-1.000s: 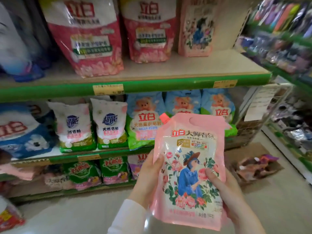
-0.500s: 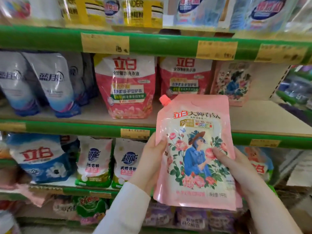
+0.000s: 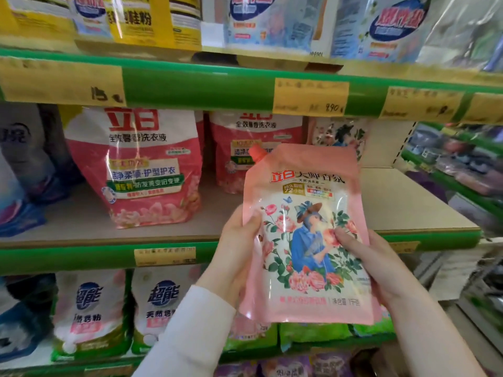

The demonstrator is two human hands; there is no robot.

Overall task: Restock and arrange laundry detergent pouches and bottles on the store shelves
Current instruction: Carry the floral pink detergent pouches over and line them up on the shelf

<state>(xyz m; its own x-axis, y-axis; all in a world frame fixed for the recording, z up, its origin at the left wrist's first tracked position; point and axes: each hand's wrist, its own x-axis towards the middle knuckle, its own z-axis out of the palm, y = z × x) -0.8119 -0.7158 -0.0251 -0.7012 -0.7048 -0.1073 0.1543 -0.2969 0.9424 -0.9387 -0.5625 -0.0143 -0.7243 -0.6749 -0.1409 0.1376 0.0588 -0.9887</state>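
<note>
Head view: the pouch [image 3: 307, 240] is up in front of the middle shelf [image 3: 402, 197], in the air and clear of the board. Both hands are on it. The left hand [image 3: 234, 240] grips the left edge, with the thumb pressed on the front and the fingers hidden behind. The right hand [image 3: 378, 265] grips the right side, its thumb lying across the printed roses. The pouch sits near upright with its print facing the camera and its red cap [image 3: 257, 153] at the top left corner.

At the back of the shelf, behind the pouch, stands 1 twin [image 3: 340, 134] with the same floral print. Bare board runs from there to the shelf's right end. Further left stand 2 red pouches [image 3: 141, 170], the bigger one closer to the green lip [image 3: 81, 257].

By the look of it this is the placing step: the pouch is at shelf level but not yet set down. The next move calls for a push forward over the lip and onto the bare board, in front of or just beside the twin. It should go base first with the print facing out. The pouch is soft and filled, so it will likely slump. The base wants settling flat before either hand lets go, and the cap should clear the shelf above.
</note>
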